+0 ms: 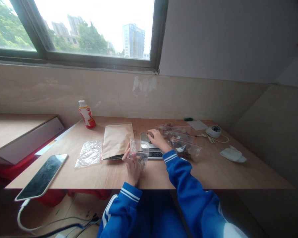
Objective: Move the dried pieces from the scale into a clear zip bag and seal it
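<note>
My left hand (132, 167) pinched a small clear zip bag (139, 152) above the tabletop (201, 168); right hand (159, 139) rested half-open on the digital scale (145, 138), just beside a bag of dark pieces (181, 145).

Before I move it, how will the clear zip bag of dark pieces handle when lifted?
Probably floppy: the clear zip bag lies slack and creased. Likely light too, and the dark pieces look loose, so they may slide and shift its weight.

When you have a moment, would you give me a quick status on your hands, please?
Left hand holding clear zip bag. Right hand resting on digital scale. Zip bags of dark pieces just beyond right hand.
</note>
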`<state>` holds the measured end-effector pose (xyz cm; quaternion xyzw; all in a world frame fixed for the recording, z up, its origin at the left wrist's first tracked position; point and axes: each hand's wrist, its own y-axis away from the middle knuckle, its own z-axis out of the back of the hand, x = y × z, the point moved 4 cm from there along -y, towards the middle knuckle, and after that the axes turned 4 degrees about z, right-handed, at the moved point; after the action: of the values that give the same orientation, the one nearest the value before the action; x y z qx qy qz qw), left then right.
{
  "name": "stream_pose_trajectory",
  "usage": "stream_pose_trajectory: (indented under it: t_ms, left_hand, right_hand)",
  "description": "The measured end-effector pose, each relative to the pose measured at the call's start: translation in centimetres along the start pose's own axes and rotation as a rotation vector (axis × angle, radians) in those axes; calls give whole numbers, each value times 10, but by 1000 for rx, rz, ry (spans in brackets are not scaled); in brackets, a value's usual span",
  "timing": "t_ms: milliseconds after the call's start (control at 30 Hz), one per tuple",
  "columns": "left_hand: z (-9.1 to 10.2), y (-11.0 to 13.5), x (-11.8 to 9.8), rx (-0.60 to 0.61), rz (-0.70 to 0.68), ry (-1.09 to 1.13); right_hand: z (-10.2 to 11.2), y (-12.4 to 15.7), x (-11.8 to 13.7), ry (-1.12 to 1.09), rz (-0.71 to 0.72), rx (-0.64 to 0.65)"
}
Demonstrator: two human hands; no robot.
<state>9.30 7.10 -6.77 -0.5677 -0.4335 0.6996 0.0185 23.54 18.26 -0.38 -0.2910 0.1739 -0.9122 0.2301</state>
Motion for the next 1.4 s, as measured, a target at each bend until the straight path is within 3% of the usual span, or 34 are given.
stream_pose_trajectory:
  t_ms: [133, 333, 433, 567, 667, 767, 867, 1067, 1167, 1400]
  left_hand:
    - [2, -2, -2, -5, -11, 14]
    - [2, -3, -6, 11, -43, 8]
    - [1, -3, -8, 15, -60, 7]
    - [1, -2, -9, 9, -53, 15]
    - [0, -1, -5, 26, -22, 25]
    - [0, -1, -4, 27, -16, 25]
    - [1, -1, -6, 11, -32, 23]
    - [2, -3, -9, 2, -14, 14]
    - [2, -3, -9, 4, -12, 23]
    - [1, -3, -11, 4, -10, 21]
  right_hand:
    - [-25, -7, -10, 267, -16, 190]
    - [-24, -12, -2, 353, -33, 173]
    - [-15, -11, 0, 251, -48, 101]
    - [21, -6, 18, -102, -80, -161]
    - [43, 0, 38, -355, 51, -85]
    - [51, 5, 37, -364, 110, -10]
    - [41, 8, 9, -154, 55, -40]
    - [-2, 12, -41, 187, -55, 217]
    - [-11, 12, -47, 205, -74, 280]
    - [-17, 14, -40, 144, 58, 146]
